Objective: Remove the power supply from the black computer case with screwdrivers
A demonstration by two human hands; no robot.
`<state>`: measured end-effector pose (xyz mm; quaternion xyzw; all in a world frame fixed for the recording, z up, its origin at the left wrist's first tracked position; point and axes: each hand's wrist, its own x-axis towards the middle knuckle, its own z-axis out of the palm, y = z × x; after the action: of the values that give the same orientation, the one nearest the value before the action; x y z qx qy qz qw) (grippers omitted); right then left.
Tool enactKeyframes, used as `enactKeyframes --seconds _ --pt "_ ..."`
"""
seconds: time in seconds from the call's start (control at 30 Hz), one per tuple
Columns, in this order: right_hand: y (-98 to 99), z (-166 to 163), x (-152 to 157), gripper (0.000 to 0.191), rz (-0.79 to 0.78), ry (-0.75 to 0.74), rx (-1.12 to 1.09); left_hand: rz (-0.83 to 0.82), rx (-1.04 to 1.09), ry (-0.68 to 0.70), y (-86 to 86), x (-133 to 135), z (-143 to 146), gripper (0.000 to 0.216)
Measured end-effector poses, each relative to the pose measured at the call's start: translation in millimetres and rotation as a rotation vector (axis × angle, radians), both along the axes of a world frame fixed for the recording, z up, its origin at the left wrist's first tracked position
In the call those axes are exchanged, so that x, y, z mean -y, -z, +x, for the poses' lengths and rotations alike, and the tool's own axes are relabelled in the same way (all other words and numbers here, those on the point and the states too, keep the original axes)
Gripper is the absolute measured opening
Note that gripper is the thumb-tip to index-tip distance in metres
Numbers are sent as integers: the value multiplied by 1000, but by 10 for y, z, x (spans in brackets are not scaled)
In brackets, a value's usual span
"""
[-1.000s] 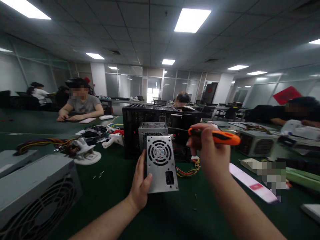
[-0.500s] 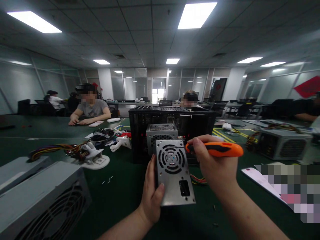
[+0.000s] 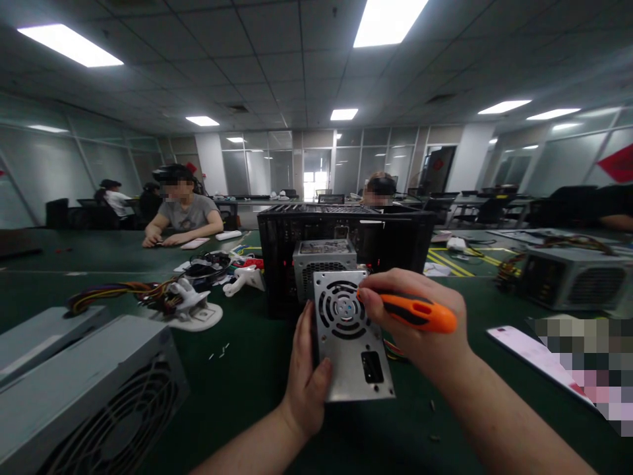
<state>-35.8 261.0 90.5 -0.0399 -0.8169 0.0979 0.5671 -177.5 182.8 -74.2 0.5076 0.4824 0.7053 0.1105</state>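
Note:
My left hand [image 3: 304, 376] grips the left side of a silver power supply unit [image 3: 353, 343] that stands upright on the green table, its fan grille facing me. My right hand [image 3: 420, 323] is closed round an orange-and-black screwdriver [image 3: 415, 312], whose front end points at the upper right corner of that unit's face, by the fan grille. Right behind stands a second grey power supply [image 3: 324, 260] in front of a black computer case [image 3: 346, 251].
Two grey power supplies [image 3: 84, 389] lie at the near left, another [image 3: 568, 277] at the right. A white stand [image 3: 192, 307] with coloured cables, loose screws [image 3: 217, 353] and a white paper [image 3: 534, 353] lie on the green table [image 3: 237, 389]. Several people sit beyond.
My right hand has brought the screwdriver down and leftward from beside the unit onto its upper right corner. The view has shifted a little, so the unit sits further right.

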Motion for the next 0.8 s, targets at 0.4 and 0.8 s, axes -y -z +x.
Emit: enactKeyframes --seconds 0.4,0.8 --pt "42 49 -184 11 76 90 -35 -16 9 -7 -16 9 0 81" --pt "45 49 -54 11 69 208 -44 7 -22 -32 -31 15 3 80"
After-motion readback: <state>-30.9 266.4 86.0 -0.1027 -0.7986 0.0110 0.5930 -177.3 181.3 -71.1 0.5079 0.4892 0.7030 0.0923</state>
